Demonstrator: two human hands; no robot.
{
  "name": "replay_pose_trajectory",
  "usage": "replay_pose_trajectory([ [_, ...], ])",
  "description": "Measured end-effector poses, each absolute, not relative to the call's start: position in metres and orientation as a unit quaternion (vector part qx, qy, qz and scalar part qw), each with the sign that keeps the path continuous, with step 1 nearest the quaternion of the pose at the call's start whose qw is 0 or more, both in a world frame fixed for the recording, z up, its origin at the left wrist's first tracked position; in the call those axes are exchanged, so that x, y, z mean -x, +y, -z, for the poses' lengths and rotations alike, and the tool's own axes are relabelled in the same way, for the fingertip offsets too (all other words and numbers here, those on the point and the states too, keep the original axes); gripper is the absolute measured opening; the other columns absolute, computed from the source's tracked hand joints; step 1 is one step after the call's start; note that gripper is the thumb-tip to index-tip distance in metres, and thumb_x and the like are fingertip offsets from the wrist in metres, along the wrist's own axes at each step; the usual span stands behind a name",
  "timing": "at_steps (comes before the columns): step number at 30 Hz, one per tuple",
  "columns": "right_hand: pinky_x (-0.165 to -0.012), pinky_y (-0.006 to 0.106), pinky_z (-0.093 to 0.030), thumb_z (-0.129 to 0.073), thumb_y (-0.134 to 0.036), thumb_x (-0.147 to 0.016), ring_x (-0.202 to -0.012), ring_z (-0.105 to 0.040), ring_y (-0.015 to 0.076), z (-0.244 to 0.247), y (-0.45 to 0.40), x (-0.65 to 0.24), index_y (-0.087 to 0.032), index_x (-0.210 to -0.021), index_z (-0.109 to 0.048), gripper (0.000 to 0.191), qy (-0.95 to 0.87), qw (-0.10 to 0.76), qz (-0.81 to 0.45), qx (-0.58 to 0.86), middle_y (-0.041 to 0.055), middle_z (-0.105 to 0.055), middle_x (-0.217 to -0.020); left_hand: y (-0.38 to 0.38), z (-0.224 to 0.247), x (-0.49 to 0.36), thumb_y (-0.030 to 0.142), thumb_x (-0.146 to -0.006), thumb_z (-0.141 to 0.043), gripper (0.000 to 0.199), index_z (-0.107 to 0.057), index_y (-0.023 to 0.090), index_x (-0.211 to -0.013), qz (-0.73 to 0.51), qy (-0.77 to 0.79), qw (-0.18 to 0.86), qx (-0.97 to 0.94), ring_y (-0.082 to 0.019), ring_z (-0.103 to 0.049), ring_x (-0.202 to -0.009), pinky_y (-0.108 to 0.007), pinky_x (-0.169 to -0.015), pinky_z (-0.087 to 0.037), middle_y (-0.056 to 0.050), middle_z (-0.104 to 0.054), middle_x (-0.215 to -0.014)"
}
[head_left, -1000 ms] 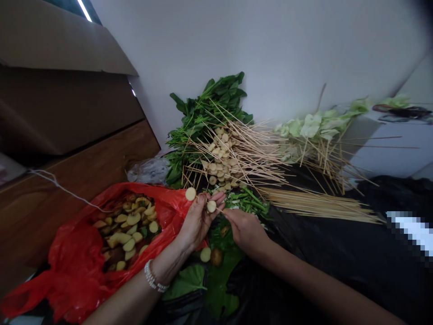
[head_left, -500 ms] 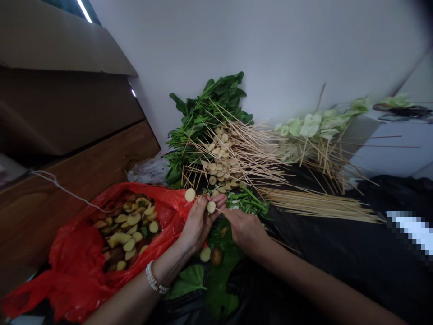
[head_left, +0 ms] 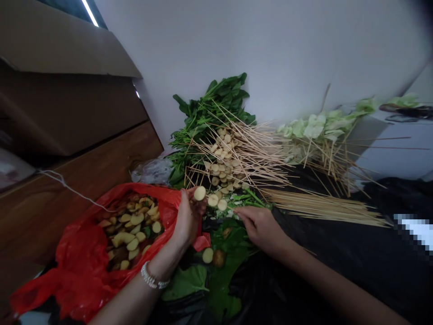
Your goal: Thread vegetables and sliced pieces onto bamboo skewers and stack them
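My left hand (head_left: 189, 215), with a beaded bracelet at the wrist, holds a round potato slice (head_left: 200, 193) between thumb and fingers. Just right of it, two more slices (head_left: 217, 201) sit side by side on a thin skewer (head_left: 230, 208). My right hand (head_left: 259, 224) is closed round that skewer. The red plastic bag (head_left: 81, 253) at the left lies open with many cut potato pieces (head_left: 131, 228) inside. Behind my hands, a pile of skewered potato slices (head_left: 223, 149) has its sticks pointing right.
Leafy greens (head_left: 216, 101) lean on the wall behind. Bare skewers (head_left: 324, 207) lie on black plastic (head_left: 355, 253) at the right, with skewered pale leaves (head_left: 314, 126) behind. A potato slice (head_left: 207, 255) and a brown piece (head_left: 218, 258) rest near large green leaves (head_left: 189, 282).
My left hand has moved left and my right hand right, so they are farther apart. Two slices now show together on the skewer between them.
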State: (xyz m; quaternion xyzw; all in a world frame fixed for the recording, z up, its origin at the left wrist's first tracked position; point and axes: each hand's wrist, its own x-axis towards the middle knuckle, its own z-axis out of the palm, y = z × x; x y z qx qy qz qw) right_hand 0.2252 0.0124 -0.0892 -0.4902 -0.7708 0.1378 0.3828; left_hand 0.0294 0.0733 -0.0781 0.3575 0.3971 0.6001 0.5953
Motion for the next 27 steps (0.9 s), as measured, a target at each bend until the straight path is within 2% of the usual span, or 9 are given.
replay_pose_trajectory([
  [2,-0.076,0.028,-0.049,-0.045,-0.017,-0.094,-0.082,-0.067,0.0185,0.087,0.01,-0.224,-0.019,-0.088,-0.07,0.026,-0.78,0.367,-0.157,0.482,0.0061,-0.073,-0.087,0.074,0.082,-0.027,0.061,-0.088,-0.049,0.043,-0.06,0.02,-0.09,-0.592,0.426,0.534,-0.428,-0.01,-0.041,-0.047,-0.02,-0.043,-0.03,0.004,-0.048,-0.058],
  [4,-0.072,0.026,-0.046,-0.045,-0.017,-0.095,-0.078,-0.066,0.0171,0.085,0.007,-0.221,-0.019,-0.088,-0.069,0.025,-0.784,0.353,-0.189,0.474,0.0047,-0.072,-0.082,0.072,0.085,-0.026,0.057,-0.089,-0.052,0.039,-0.059,0.02,-0.083,-0.577,0.431,0.492,-0.489,-0.009,-0.032,-0.045,-0.021,-0.042,-0.024,0.006,-0.038,-0.053],
  [7,-0.068,0.024,-0.043,-0.046,-0.019,-0.096,-0.072,-0.063,0.0154,0.084,0.006,-0.215,-0.019,-0.083,-0.067,0.024,-0.779,0.354,-0.223,0.467,0.0028,-0.069,-0.077,0.066,0.09,-0.03,0.053,-0.09,-0.053,0.035,-0.056,0.02,-0.079,-0.557,0.431,0.471,-0.531,-0.009,-0.031,-0.047,-0.022,-0.044,-0.024,0.006,-0.035,-0.054],
  [12,-0.061,0.023,-0.038,-0.05,-0.017,-0.094,-0.061,-0.058,0.013,0.087,0.007,-0.209,-0.019,-0.072,-0.064,0.026,-0.763,0.372,-0.22,0.481,-0.0003,-0.065,-0.066,0.062,0.093,-0.035,0.049,-0.089,-0.055,0.032,-0.055,0.019,-0.077,-0.541,0.421,0.496,-0.533,-0.009,-0.027,-0.047,-0.022,-0.045,-0.023,0.007,-0.034,-0.055],
  [18,-0.064,0.023,-0.041,-0.052,-0.016,-0.093,-0.066,-0.063,0.0148,0.094,0.008,-0.206,-0.019,-0.076,-0.068,0.024,-0.76,0.384,-0.208,0.481,0.002,-0.07,-0.072,0.063,0.095,-0.034,0.046,-0.088,-0.058,0.03,-0.056,0.018,-0.077,-0.549,0.434,0.482,-0.527,-0.009,-0.03,-0.048,-0.021,-0.045,-0.024,0.007,-0.037,-0.056],
  [22,-0.067,0.023,-0.044,-0.051,-0.017,-0.093,-0.071,-0.066,0.0157,0.092,0.007,-0.209,-0.02,-0.079,-0.07,0.023,-0.751,0.4,-0.223,0.475,0.0029,-0.073,-0.078,0.064,0.094,-0.035,0.05,-0.084,-0.062,0.031,-0.055,0.02,-0.085,-0.548,0.41,0.53,-0.501,-0.008,-0.029,-0.045,-0.019,-0.043,-0.022,0.009,-0.036,-0.053],
  [24,-0.067,0.023,-0.044,-0.051,-0.018,-0.093,-0.07,-0.065,0.0155,0.089,0.007,-0.21,-0.02,-0.079,-0.069,0.023,-0.748,0.41,-0.22,0.474,0.0026,-0.073,-0.077,0.064,0.094,-0.037,0.054,-0.082,-0.063,0.036,-0.051,0.02,-0.078,-0.541,0.398,0.565,-0.48,-0.008,-0.027,-0.044,-0.019,-0.043,-0.021,0.009,-0.035,-0.052],
  [27,-0.065,0.023,-0.043,-0.05,-0.019,-0.093,-0.068,-0.065,0.0152,0.087,0.007,-0.212,-0.02,-0.078,-0.069,0.024,-0.75,0.411,-0.214,0.473,0.0018,-0.071,-0.074,0.063,0.095,-0.038,0.062,-0.082,-0.058,0.052,-0.035,0.021,-0.059,-0.523,0.406,0.585,-0.468,-0.007,-0.021,-0.045,-0.022,-0.042,-0.017,0.008,-0.027,-0.051],
])
